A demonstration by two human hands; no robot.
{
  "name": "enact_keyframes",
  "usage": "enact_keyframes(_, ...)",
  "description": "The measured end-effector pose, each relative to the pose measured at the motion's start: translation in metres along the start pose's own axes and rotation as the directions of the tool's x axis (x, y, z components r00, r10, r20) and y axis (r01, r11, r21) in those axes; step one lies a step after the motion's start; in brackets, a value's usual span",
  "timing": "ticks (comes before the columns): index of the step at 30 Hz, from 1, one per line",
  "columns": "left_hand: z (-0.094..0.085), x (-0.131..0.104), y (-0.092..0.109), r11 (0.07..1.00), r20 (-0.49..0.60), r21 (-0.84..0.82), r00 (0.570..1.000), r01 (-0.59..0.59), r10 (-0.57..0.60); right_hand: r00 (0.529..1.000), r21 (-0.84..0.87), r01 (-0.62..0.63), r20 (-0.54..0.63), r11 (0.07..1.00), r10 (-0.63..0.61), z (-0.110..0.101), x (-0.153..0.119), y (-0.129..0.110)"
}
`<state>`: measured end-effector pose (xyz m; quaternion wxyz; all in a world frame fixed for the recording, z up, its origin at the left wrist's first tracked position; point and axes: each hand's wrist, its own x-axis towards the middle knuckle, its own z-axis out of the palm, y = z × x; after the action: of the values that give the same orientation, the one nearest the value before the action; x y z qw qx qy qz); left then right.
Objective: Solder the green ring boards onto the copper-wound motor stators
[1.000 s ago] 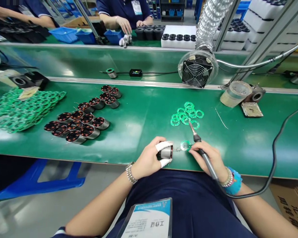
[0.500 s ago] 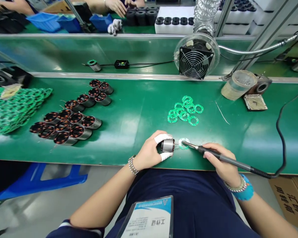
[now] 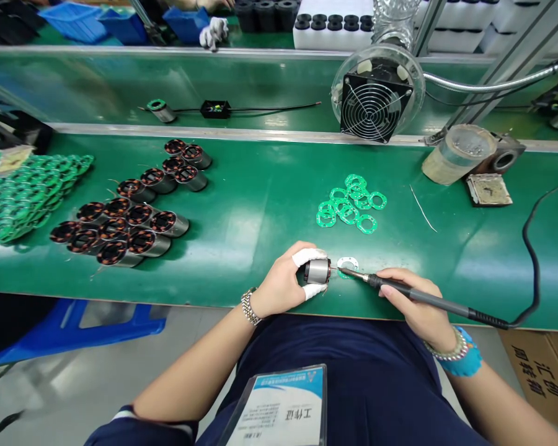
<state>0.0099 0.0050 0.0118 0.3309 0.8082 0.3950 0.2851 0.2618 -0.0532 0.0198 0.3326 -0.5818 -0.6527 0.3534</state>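
Note:
My left hand (image 3: 291, 279), with white covers on two fingertips, grips a motor stator (image 3: 317, 271) lying on its side. Thin wire ends stick out of the stator toward the right. In my right hand (image 3: 413, 300) is a soldering iron (image 3: 411, 293), held like a pen. Its tip lies over the left part of a single ring-shaped circuit board (image 3: 348, 261), close to the wire ends; whether it touches them I cannot tell. Farther back is a loose pile of green ring boards (image 3: 348, 201).
Several wound stators (image 3: 121, 226) stand at left, beside stacked green board panels (image 3: 28, 192). A fan (image 3: 372, 108) hangs at the back. At right are a plastic cup (image 3: 458, 155), a sponge tray (image 3: 488, 189), a strand of solder wire (image 3: 422, 208) and the iron's cable (image 3: 532, 248).
The soldering iron's tip has shifted left across the ring board, toward the stator's wire ends. The head view has tilted slightly downward. My left hand keeps its hold on the stator.

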Motion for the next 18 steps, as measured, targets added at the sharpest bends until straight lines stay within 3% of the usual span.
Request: enact_keyframes(18, -0.0004, -0.0005, 0.0006, 1.000, 0.000, 0.009, 1.000, 0.001, -0.001, 0.999, -0.009, 0.040, 0.001, 0.999, -0.040, -0.0001, -0.0001, -0.0011)
